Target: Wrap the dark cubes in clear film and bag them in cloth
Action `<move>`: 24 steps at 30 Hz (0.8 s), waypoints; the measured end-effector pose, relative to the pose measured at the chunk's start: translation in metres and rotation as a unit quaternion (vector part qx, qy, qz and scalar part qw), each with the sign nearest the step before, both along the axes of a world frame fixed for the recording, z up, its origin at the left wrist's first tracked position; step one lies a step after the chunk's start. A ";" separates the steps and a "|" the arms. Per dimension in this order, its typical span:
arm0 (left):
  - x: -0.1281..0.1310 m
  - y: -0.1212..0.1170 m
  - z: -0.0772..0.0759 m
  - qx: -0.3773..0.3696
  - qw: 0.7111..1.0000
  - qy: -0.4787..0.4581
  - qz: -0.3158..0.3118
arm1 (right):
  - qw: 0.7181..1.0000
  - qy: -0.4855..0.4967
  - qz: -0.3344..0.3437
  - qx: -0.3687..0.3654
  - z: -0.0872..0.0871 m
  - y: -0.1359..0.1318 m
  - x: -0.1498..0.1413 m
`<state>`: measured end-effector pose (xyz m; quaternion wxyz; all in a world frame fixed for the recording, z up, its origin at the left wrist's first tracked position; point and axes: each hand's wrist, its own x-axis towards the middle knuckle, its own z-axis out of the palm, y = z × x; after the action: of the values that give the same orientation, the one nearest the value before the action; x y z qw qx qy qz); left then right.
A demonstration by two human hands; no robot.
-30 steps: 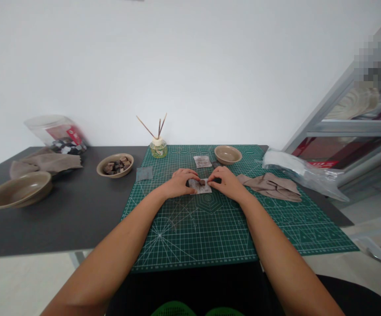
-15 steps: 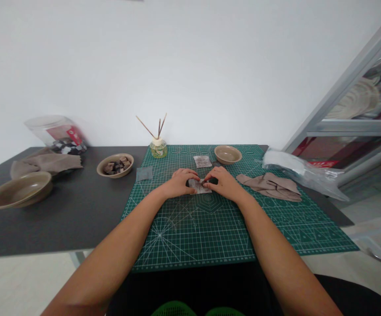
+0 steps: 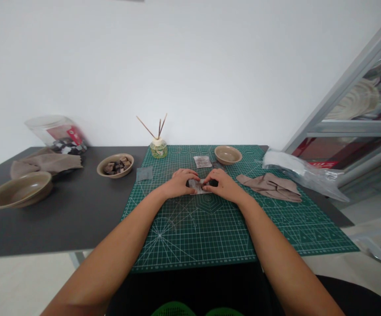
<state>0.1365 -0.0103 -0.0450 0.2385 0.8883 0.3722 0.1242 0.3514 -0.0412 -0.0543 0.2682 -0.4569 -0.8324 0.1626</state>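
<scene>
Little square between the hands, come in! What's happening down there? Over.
Left hand at left of small square, thumb and fingers apart. Right hand at its right, fingertips close together. Square on green mat. Fingers partly hide it. Over.

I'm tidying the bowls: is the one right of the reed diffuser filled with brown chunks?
No, that bowl shows a bare inside.

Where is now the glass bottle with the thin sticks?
In the head view, the bottle stands left of centre, on the green mat's far left corner, near the wall.
</scene>
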 end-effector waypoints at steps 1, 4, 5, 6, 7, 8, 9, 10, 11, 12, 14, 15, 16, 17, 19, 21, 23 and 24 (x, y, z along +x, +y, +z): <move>0.000 0.000 0.000 0.001 1.000 0.000 -0.001 | 1.000 -0.002 0.001 0.000 0.000 0.000 -0.001; 0.000 -0.001 0.000 0.005 1.000 -0.002 -0.002 | 0.999 -0.012 -0.045 0.012 -0.001 0.002 -0.002; 0.000 -0.001 0.000 0.006 1.000 -0.001 -0.001 | 0.998 -0.013 -0.059 0.016 -0.001 0.002 0.000; 0.000 -0.001 0.000 0.006 1.000 -0.001 -0.002 | 0.998 -0.013 -0.066 0.019 -0.002 0.002 0.001; 0.000 0.000 0.000 0.005 1.000 0.000 -0.002 | 0.998 -0.011 -0.063 0.020 -0.002 0.002 0.002; 0.000 0.000 0.000 0.005 1.000 0.000 -0.002 | 0.998 -0.008 -0.052 0.018 -0.002 0.002 0.003; 0.000 0.000 0.000 0.004 1.000 0.000 -0.003 | 0.999 -0.005 -0.036 0.017 -0.003 0.001 0.003; 0.000 0.000 -0.001 0.004 1.000 -0.002 -0.003 | 1.000 -0.003 -0.021 0.015 -0.003 0.001 0.002; 0.000 0.001 -0.001 0.004 1.000 -0.003 -0.002 | 1.000 -0.004 -0.012 0.014 -0.003 0.001 0.001; 0.000 0.001 -0.001 0.003 1.000 -0.003 -0.001 | 1.000 -0.006 -0.012 0.014 -0.003 0.002 0.000; 0.000 0.001 -0.001 0.004 1.000 -0.003 -0.001 | 0.999 -0.014 -0.036 0.020 -0.003 0.003 -0.002; 0.000 0.001 -0.001 0.004 1.000 -0.002 -0.002 | 0.998 -0.017 -0.054 0.022 -0.003 0.004 -0.001; 0.000 0.001 -0.001 0.005 1.000 -0.002 -0.002 | 0.997 -0.017 -0.068 0.023 -0.003 0.004 -0.001; 0.000 0.000 0.000 0.004 1.000 -0.002 -0.002 | 0.997 -0.015 -0.074 0.023 -0.003 0.003 0.000; 0.000 -0.001 0.002 0.003 1.000 -0.002 -0.001 | 0.998 -0.008 -0.056 0.018 -0.003 0.002 0.001; 0.001 -0.001 0.003 0.001 1.000 -0.001 0.000 | 1.000 -0.002 -0.023 0.011 -0.002 0.000 0.000; 0.001 -0.002 0.003 0.000 1.000 -0.001 0.003 | 1.000 -0.002 -0.018 0.010 -0.001 0.000 -0.002; 0.001 -0.002 0.003 0.001 1.000 -0.002 0.004 | 0.999 -0.005 -0.028 0.013 -0.001 0.001 -0.003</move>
<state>0.1371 -0.0120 -0.0420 0.2379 0.8867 0.3755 0.1270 0.3481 -0.0407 -0.0554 0.2747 -0.4777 -0.8224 0.1418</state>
